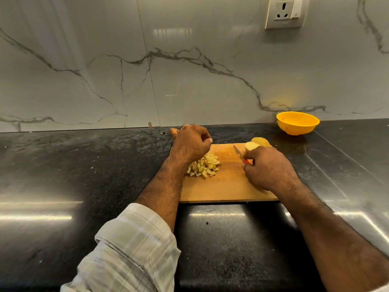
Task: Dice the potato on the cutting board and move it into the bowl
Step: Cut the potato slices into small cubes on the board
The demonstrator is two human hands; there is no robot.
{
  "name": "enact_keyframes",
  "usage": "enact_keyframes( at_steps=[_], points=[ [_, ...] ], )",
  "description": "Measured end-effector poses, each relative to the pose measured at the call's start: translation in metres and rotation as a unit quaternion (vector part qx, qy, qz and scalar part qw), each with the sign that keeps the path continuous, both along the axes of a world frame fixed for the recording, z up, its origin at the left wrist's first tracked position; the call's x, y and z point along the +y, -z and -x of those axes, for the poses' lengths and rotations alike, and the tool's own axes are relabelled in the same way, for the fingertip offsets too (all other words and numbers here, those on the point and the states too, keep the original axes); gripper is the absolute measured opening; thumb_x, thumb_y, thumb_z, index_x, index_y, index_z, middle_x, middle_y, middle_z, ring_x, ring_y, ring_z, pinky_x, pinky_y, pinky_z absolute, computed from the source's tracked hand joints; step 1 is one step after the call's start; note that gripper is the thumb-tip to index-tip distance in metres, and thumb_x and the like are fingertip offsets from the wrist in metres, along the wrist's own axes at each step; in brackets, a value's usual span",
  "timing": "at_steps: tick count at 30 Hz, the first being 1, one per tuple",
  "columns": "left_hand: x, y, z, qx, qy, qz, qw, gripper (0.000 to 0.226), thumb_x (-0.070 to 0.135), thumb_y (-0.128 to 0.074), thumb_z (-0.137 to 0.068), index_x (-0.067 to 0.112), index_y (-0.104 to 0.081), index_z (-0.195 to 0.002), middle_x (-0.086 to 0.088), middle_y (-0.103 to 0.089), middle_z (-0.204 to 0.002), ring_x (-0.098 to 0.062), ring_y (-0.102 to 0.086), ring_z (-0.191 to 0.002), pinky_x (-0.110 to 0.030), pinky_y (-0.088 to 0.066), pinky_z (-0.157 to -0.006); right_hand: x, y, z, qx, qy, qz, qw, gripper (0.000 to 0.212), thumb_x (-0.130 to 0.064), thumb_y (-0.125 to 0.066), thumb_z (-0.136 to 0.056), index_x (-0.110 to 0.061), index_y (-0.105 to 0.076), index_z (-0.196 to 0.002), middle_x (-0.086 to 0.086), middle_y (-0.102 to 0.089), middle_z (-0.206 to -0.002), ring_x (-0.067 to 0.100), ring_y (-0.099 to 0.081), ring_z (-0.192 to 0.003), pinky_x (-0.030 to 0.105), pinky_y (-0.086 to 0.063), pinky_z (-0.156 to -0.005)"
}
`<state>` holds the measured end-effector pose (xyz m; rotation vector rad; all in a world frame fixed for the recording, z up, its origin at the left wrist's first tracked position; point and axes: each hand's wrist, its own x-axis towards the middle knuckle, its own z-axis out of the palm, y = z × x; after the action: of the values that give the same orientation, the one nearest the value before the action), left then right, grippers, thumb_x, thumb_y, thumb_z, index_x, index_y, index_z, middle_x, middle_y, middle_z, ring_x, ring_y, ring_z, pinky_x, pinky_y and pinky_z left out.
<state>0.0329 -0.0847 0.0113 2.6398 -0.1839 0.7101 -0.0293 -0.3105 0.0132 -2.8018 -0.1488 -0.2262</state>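
A black stone counter [84, 175] runs under me, backed by a white marbled wall [147, 70] with a socket plate [284, 12] high on the right. My rolled checked sleeve [130, 245] covers my left forearm. The yellow bowl [297, 122] stands at the back of the counter against the wall, beyond the far right corner of the cutting board [227, 186] and apart from it; I cannot see anything inside it from here.

On the board, a heap of diced potato [203, 165] lies left of centre. My left hand [190, 143] hangs over the heap's far edge with fingers curled in; whether it pinches any dice I cannot tell. My left wrist hides the heap's left side.

My right hand [270, 168] grips the red-handled knife [241, 155], blade slanting up and away to the left, with bare board between it and the dice. Two uncut potato pieces [256, 144] sit at the board's far edge, just beyond my right knuckles and beside the blade. They lie between my right hand and the bowl.
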Motion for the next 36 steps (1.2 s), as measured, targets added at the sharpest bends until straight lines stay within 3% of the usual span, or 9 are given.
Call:
enact_keyframes(
  at_steps=[3,8,13,17,22,27,29,32,36],
  points=[
    [0.000,0.001,-0.001,0.008,-0.001,0.004,1.000,0.018,0.043,-0.065,-0.095,0.030,-0.077,-0.091,0.016,-0.071,-0.093,-0.011,-0.060,-0.101,-0.044,-0.023,-0.093,0.003,0.002,0.002,0.033,-0.059,-0.015,0.998,0.040,-0.038,-0.067,-0.098,-0.031,-0.068,-0.137,-0.003,-0.070,-0.124,0.012,-0.061,-0.099,0.035,-0.059,-0.091],
    [0.005,0.001,0.001,0.006,-0.004,0.018,1.000,0.018,0.045,-0.065,-0.096,0.031,-0.076,-0.091,0.017,-0.071,-0.092,-0.011,-0.060,-0.101,-0.044,-0.023,-0.095,0.002,0.003,-0.001,0.004,-0.080,-0.154,0.985,0.033,-0.036,-0.073,-0.097,-0.030,-0.074,-0.130,-0.008,-0.069,-0.087,0.011,-0.064,-0.079,0.030,-0.055,-0.070],
    [-0.003,0.004,0.001,0.005,0.013,0.045,0.999,0.050,0.077,-0.052,-0.092,0.033,-0.075,-0.096,0.018,-0.068,-0.087,-0.009,-0.062,-0.098,-0.057,-0.027,-0.106,-0.001,0.004,-0.003,0.024,-0.089,-0.288,0.953,0.031,-0.032,-0.075,-0.096,-0.028,-0.076,-0.126,-0.009,-0.071,-0.066,0.005,-0.066,-0.058,0.025,-0.052,-0.061],
    [-0.006,0.001,0.006,0.035,0.019,0.024,0.999,0.086,0.097,-0.042,-0.078,0.034,-0.061,-0.133,0.016,-0.066,-0.093,-0.011,-0.061,-0.106,-0.061,-0.024,-0.108,0.001,0.003,0.000,0.024,-0.106,-0.356,0.928,0.029,-0.029,-0.074,-0.097,-0.023,-0.076,-0.125,-0.002,-0.076,-0.072,0.011,-0.068,-0.062,0.031,-0.057,-0.066],
    [0.023,-0.004,0.003,0.038,-0.008,-0.007,0.999,0.076,0.077,-0.067,-0.081,0.034,-0.053,-0.141,0.014,-0.065,-0.099,-0.018,-0.059,-0.117,-0.059,-0.027,-0.109,-0.005,0.002,-0.005,0.014,-0.084,-0.438,0.895,0.022,-0.025,-0.077,-0.094,-0.018,-0.080,-0.116,0.007,-0.076,-0.079,0.017,-0.066,-0.064,0.032,-0.056,-0.063],
    [0.016,-0.005,0.006,0.017,-0.012,-0.004,1.000,0.056,0.068,-0.065,-0.088,0.031,-0.063,-0.131,0.012,-0.067,-0.101,-0.018,-0.060,-0.113,-0.057,-0.030,-0.107,-0.013,0.000,-0.011,-0.044,-0.063,-0.435,0.897,0.024,-0.026,-0.076,-0.095,-0.018,-0.079,-0.118,0.007,-0.074,-0.076,0.013,-0.067,-0.060,0.029,-0.056,-0.058],
    [-0.006,-0.003,0.010,0.029,0.016,-0.051,0.998,0.051,0.067,-0.062,-0.091,0.032,-0.067,-0.127,0.011,-0.069,-0.109,-0.017,-0.057,-0.117,-0.054,-0.030,-0.105,-0.026,-0.001,-0.015,-0.120,-0.043,-0.368,0.921,0.024,-0.029,-0.076,-0.096,-0.019,-0.079,-0.118,0.002,-0.074,-0.072,0.015,-0.069,-0.060,0.035,-0.059,-0.056],
    [-0.047,0.000,0.017,0.070,0.070,-0.139,0.985,0.043,0.067,-0.059,-0.093,0.035,-0.068,-0.122,0.011,-0.068,-0.121,-0.017,-0.052,-0.122,-0.057,-0.027,-0.109,-0.052,-0.003,-0.017,-0.195,-0.012,-0.266,0.944,0.026,-0.030,-0.075,-0.095,-0.018,-0.080,-0.118,0.002,-0.079,-0.090,0.017,-0.072,-0.078,0.043,-0.063,-0.073],
    [-0.082,0.008,0.022,0.102,0.111,-0.175,0.973,0.038,0.067,-0.059,-0.095,0.038,-0.069,-0.117,0.011,-0.065,-0.123,-0.015,-0.048,-0.123,-0.055,-0.024,-0.110,-0.074,-0.004,-0.018,-0.219,0.005,-0.249,0.943,0.026,-0.025,-0.076,-0.094,-0.015,-0.080,-0.117,0.005,-0.080,-0.101,0.018,-0.072,-0.091,0.041,-0.061,-0.084]
  ],
)
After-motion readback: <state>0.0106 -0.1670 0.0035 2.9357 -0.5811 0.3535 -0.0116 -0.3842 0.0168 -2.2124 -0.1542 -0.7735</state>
